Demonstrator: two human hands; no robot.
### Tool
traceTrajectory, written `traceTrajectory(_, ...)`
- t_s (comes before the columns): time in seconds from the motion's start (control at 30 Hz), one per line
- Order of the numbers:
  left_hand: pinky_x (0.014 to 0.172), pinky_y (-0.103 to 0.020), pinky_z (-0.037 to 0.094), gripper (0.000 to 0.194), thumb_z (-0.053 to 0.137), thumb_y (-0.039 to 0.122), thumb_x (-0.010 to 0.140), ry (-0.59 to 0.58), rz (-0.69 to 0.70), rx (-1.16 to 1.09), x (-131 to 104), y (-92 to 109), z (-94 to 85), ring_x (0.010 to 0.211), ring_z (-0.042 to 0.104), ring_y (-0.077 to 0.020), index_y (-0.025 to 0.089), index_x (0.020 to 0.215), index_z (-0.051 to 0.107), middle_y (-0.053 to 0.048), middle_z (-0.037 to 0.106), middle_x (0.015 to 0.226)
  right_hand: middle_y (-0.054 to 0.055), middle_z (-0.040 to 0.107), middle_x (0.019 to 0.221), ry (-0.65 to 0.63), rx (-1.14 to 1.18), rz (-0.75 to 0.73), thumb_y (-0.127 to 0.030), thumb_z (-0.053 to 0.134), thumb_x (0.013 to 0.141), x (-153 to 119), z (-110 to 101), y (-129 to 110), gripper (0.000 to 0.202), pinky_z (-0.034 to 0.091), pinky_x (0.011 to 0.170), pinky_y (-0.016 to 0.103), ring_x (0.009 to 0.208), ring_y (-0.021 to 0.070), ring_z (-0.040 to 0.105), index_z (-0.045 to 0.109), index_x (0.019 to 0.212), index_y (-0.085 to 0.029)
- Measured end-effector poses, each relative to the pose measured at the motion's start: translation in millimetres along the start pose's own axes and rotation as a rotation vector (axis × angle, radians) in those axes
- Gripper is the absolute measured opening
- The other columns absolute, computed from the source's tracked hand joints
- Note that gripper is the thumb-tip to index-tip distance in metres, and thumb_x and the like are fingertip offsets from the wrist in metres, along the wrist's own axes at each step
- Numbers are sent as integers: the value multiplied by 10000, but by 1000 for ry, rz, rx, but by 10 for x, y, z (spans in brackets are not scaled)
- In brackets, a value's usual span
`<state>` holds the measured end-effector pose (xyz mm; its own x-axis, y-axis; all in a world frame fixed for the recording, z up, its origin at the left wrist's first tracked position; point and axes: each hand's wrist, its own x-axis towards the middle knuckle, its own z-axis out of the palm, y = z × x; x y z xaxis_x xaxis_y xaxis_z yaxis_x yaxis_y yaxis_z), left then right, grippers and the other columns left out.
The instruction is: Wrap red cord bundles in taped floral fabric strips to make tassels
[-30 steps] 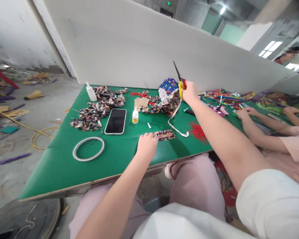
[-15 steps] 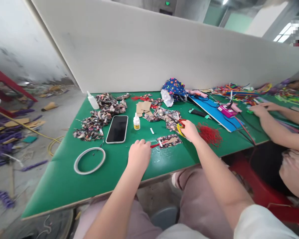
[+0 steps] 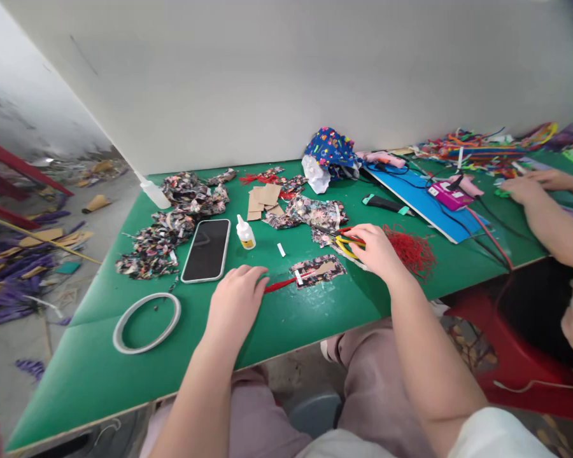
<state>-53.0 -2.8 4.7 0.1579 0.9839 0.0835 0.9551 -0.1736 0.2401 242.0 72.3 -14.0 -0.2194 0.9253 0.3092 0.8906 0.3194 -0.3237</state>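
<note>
My right hand (image 3: 373, 249) grips scissors (image 3: 346, 243) with yellow and red handles, their blades pointing left over patterned cloth (image 3: 318, 213). Nearer me lies a flat patterned piece (image 3: 318, 271) with a brown card shape and a small white tab on it. A red tassel (image 3: 281, 285) runs left from this piece toward my left hand (image 3: 239, 294). That hand rests palm down on the table, its fingers slightly bent and apart, with nothing seen in it. A small glue bottle (image 3: 246, 233) stands upright beyond it, beside a white strip (image 3: 281, 250).
A phone (image 3: 206, 250), white tape ring (image 3: 147, 323) and patterned cloth heap (image 3: 148, 245) lie left on the green table (image 3: 90, 362). Right are red threads (image 3: 411, 251), a cutter (image 3: 386, 204), a blue board (image 3: 423, 200) and another person's hands (image 3: 525, 187).
My left hand has moved left off the red tassel and its fingers have loosened. My right hand still holds the scissors, turned slightly. The camera view has shifted.
</note>
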Motion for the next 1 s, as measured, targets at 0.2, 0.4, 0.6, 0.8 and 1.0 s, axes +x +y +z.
traceTrajectory(0.2,861,-320,422,237,467,307,875,-24,100,-124,26,189,142,918,534,-204,208,1009,636,-44,619,944,61,552,1220,-183,115,-116,-308,650,727,-98,-58,-160,214,287,1036,507,1283,292,324,685,929,-249)
traceTrajectory(0.4,836,-328,427,252,487,324,866,-16,125,-94,22,237,200,904,520,-208,211,1035,637,-55,595,968,74,486,1319,-325,88,-90,-354,683,697,-117,-73,-293,323,277,1049,512,1338,323,227,681,999,-241)
traceTrajectory(0.6,828,-325,425,246,486,318,866,3,138,-60,23,242,238,890,516,-205,217,1029,641,-55,582,979,53,455,1354,-331,80,-119,-370,687,690,-117,-48,-319,349,235,1069,524,1357,311,178,673,1015,-245)
traceTrajectory(0.8,844,-323,423,243,496,318,862,4,140,-83,29,259,227,894,513,-202,215,1029,640,-53,585,976,42,459,1353,-330,115,-132,-361,687,684,-118,-28,-311,316,232,1067,534,1364,292,165,677,980,-250)
traceTrajectory(1.0,832,-319,423,244,483,326,869,22,131,-116,34,279,224,882,517,-195,217,1014,646,-48,594,963,54,431,1376,-330,134,-146,-361,693,677,-127,6,-340,283,198,1070,554,1362,303,166,684,934,-242)
